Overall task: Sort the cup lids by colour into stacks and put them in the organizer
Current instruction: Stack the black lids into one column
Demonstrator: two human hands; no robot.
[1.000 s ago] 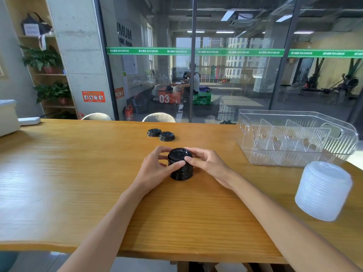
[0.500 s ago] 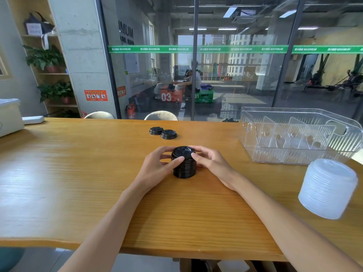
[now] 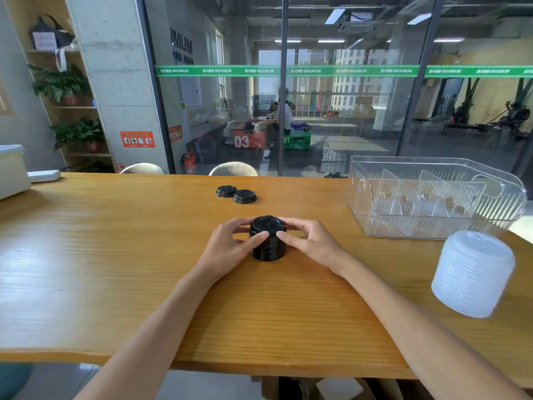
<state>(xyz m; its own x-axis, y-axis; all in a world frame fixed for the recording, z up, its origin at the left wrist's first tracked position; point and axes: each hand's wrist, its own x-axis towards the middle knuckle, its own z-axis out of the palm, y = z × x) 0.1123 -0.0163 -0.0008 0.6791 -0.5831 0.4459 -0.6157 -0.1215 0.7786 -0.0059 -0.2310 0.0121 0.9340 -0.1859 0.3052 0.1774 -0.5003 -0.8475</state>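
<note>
A stack of black cup lids [image 3: 268,246] stands on the wooden table [image 3: 115,255] in the middle. My left hand [image 3: 227,246] grips its left side, thumb in front and fingers curled round the back. My right hand [image 3: 311,241] grips the right side the same way. Two loose black lids [image 3: 226,191] [image 3: 244,196] lie side by side farther back. A tall stack of white lids [image 3: 473,272] stands at the right. The clear plastic organizer [image 3: 513,203] with several dividers sits at the back right, with nothing in it.
A white box [image 3: 11,171] and a white power strip [image 3: 44,176] sit at the table's far left. Two chair backs [image 3: 233,168] rise behind the far edge, in front of a glass wall. The table's front edge runs near my forearms.
Both hands stay round the black stack. The view has shifted slightly, and my fingers have closed a little tighter about the stack's top.
</note>
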